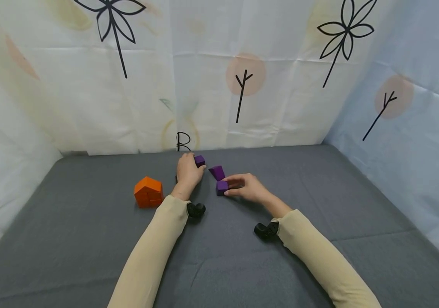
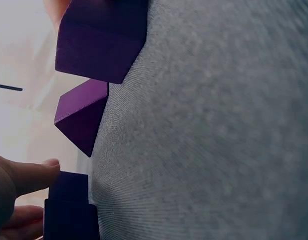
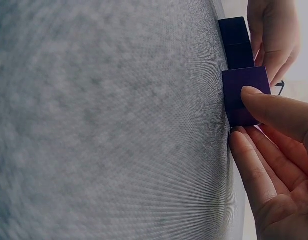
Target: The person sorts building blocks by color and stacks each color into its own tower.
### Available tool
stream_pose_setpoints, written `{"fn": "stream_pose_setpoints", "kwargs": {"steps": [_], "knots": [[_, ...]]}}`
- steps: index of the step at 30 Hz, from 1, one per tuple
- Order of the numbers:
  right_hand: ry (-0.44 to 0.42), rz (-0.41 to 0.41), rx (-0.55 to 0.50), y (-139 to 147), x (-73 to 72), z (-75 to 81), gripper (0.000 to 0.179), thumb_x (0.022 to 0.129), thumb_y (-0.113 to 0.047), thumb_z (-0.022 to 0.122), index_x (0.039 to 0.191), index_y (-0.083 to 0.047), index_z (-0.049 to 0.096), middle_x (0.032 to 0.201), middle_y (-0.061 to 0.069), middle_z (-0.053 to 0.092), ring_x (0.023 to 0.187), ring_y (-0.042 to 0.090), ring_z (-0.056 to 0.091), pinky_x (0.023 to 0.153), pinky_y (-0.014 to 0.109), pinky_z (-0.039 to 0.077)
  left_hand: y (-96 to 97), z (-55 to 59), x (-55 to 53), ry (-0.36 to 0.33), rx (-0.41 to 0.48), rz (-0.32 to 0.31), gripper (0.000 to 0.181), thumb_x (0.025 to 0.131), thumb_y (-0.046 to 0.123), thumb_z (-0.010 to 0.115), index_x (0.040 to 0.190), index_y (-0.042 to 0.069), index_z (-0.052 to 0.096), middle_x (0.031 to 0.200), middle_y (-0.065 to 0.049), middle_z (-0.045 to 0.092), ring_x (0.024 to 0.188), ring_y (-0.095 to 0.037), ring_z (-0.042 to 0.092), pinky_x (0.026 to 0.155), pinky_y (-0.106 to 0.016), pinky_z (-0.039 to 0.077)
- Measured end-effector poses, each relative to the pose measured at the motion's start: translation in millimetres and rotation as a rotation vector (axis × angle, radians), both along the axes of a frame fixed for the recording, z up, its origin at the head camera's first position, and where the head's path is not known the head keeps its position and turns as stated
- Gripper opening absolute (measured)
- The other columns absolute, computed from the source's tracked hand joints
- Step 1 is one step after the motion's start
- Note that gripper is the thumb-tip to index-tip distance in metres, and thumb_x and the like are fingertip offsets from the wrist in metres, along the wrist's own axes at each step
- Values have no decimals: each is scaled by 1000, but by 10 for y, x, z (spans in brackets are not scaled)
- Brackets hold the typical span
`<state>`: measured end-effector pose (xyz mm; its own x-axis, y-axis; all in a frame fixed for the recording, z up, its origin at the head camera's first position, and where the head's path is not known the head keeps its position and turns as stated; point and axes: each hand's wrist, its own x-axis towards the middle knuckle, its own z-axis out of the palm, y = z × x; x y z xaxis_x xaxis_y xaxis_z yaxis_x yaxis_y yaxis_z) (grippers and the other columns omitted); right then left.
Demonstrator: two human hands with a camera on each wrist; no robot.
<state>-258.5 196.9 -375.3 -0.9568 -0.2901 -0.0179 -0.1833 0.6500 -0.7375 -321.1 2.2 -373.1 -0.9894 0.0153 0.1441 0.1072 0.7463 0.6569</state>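
Note:
My left hand is at the far side of the table, its thumb and fingers around a dark purple block. In the left wrist view the thumb lies on that block, and a second dark block shows nearer the camera. My right hand pinches a purple cube between thumb and fingers, close over the cloth. A purple wedge-shaped block sits just behind the cube, between the two hands. In the right wrist view the thumb presses the cube's face, and the wedge is hidden.
An orange house-shaped block stands left of my left hand. Grey cloth covers the table. Printed white curtains rise along its back and sides. Black devices are worn at both wrists.

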Motion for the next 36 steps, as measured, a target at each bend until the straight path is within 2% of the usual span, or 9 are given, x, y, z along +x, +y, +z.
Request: {"fn": "stream_pose_setpoints", "kwargs": {"steps": [4, 9, 17, 22, 27, 33, 36], "knots": [[-1, 15, 1, -57, -13, 0, 43, 86, -20, 73, 126, -11, 64, 118, 11, 68, 111, 24, 63, 89, 39, 52, -47, 6, -37, -52, -66, -32, 58, 93, 24, 63, 141, -2, 42, 139, -24, 46, 130, -39, 42, 106, -47, 38], [-13, 52, -3, -149, -41, -15, 43, 86, -21, 73, 126, -11, 64, 119, 10, 68, 111, 22, 63, 89, 37, 52, -138, 19, -60, -90, -113, 4, 52, 94, 21, 62, 137, -4, 45, 134, -24, 49, 126, -40, 44, 104, -47, 40], [-7, 47, -10, -141, -45, -23, 42, 85, -20, 74, 125, -10, 65, 118, 9, 68, 110, 22, 63, 89, 37, 52, -153, 10, -68, -26, -80, 32, 32, 90, 6, 58, 120, -6, 58, 118, -25, 58, 114, -40, 52, 99, -45, 44], [0, 41, -10, -110, -33, -9, 42, 85, -19, 74, 125, -10, 65, 118, 10, 68, 110, 22, 64, 88, 37, 52, -97, 42, -52, 17, -6, 36, 33, 89, 5, 60, 121, -2, 60, 119, -22, 59, 114, -38, 52, 98, -45, 45], [4, 36, -5, -90, -22, 2, 43, 85, -19, 75, 125, -9, 64, 117, 10, 69, 109, 22, 65, 88, 36, 52, -32, 120, 20, 71, 67, 2, 35, 89, 8, 65, 124, 2, 59, 122, -20, 59, 116, -36, 52, 98, -45, 45], [11, 18, -6, -48, -16, 2, 43, 84, -18, 75, 125, -8, 64, 116, 11, 69, 108, 22, 65, 87, 36, 53, 9, 211, 172, 75, 93, -79, 36, 89, 10, 66, 124, 2, 59, 125, -18, 59, 119, -35, 52, 100, -45, 43], [13, 5, -9, 1, -12, -5, 42, 84, -18, 75, 124, -8, 65, 116, 11, 69, 107, 23, 65, 86, 37, 53, 38, 213, 230, 97, 95, -125, 34, 89, 8, 67, 121, 2, 60, 123, -19, 60, 117, -34, 54, 99, -45, 43]]}}
